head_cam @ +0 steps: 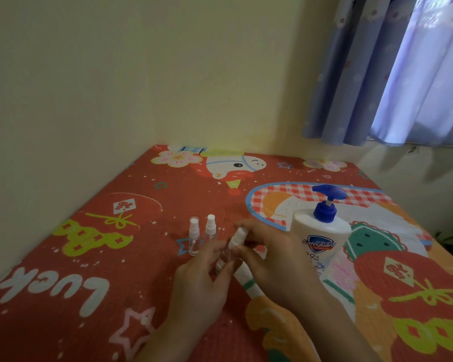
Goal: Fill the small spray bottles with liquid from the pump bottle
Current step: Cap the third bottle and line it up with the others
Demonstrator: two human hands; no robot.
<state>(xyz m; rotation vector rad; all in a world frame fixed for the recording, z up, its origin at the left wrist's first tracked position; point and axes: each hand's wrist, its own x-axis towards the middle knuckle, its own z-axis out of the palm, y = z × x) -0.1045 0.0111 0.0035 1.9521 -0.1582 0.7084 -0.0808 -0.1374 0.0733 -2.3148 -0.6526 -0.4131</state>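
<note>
Both hands mid-bench over red printed cloth point(94, 257). Left hand point(202, 278) gripping clear body of tilted spray bottle point(232, 248), fingers curled round it. Right hand point(270, 259) pinching its white cap. Two more small spray bottles point(195, 240) upright just beyond left hand, side by side. Pump bottle point(321, 236), white, blue pump, upright just right of right hand.

Held spray bottle point(229, 250) mostly hidden by left hand point(202, 280) and right hand point(267, 259), blurred. Pump bottle point(321, 236) base hidden behind right hand; small label text unreadable. Both forearms and table point(63, 296) cut off at frame edges.
</note>
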